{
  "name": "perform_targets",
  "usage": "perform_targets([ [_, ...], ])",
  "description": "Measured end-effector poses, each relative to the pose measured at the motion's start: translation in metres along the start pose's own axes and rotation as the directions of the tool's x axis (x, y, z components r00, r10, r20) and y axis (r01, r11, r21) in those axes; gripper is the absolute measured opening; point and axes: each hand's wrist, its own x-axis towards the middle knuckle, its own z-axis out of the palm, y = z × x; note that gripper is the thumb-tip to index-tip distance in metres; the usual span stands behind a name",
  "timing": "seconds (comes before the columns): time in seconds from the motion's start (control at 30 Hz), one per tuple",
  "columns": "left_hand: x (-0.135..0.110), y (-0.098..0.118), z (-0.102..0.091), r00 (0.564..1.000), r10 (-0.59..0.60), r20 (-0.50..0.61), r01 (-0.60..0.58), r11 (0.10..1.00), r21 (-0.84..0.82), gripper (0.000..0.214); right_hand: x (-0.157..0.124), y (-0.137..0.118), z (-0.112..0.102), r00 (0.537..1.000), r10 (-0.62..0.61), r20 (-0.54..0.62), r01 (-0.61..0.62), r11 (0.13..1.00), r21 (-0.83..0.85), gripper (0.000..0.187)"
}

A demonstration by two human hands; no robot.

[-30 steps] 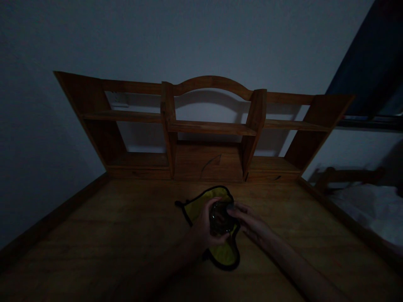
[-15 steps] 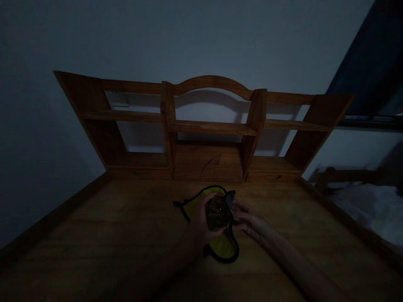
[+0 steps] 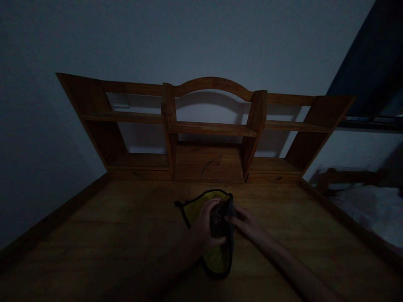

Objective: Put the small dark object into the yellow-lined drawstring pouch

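A dark, shiny, rounded object that looks like glass (image 3: 217, 221) is gripped in my left hand (image 3: 203, 228), fingers above and thumb below. Its exact kind is too dim to make out. Around and under it is a yellow-green cloth (image 3: 217, 258) with black edging and a grey reverse side. My right hand (image 3: 247, 222) pinches the cloth's right side, folded up against the object. Part of the object is hidden behind my left fingers and the raised cloth.
The wooden desk (image 3: 126, 226) has raised side edges. At its back stands a wooden shelf unit (image 3: 212, 129) with small drawers, against a pale wall (image 3: 201, 37). Whitish bedding (image 3: 371, 209) lies beyond the right edge, below a dark blue curtain (image 3: 374, 63).
My right hand has moved left and brought the cloth's right side up against the object. The cloth's lower part has swung down and now hangs more folded. My left hand still grips the object.
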Motion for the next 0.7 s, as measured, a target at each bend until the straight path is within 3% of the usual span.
perform_targets([
  [0.27, 0.000, 0.002, 0.001, 0.998, -0.063, 0.004, 0.063, 0.993, 0.097, 0.084, -0.001, 0.005, 0.001, 1.000, 0.023, 0.012, -0.023, 1.000, -0.021, 0.025],
  [0.5, -0.001, 0.000, 0.002, 0.997, -0.075, 0.029, 0.072, 0.992, 0.108, 0.086, 0.002, 0.004, 0.002, 1.000, 0.022, 0.002, -0.022, 0.998, 0.062, 0.024],
  [0.7, -0.001, 0.004, 0.000, 0.994, -0.086, 0.065, 0.079, 0.992, 0.099, 0.083, -0.001, -0.003, 0.002, 0.999, 0.026, -0.020, -0.025, 0.999, 0.037, 0.014],
])
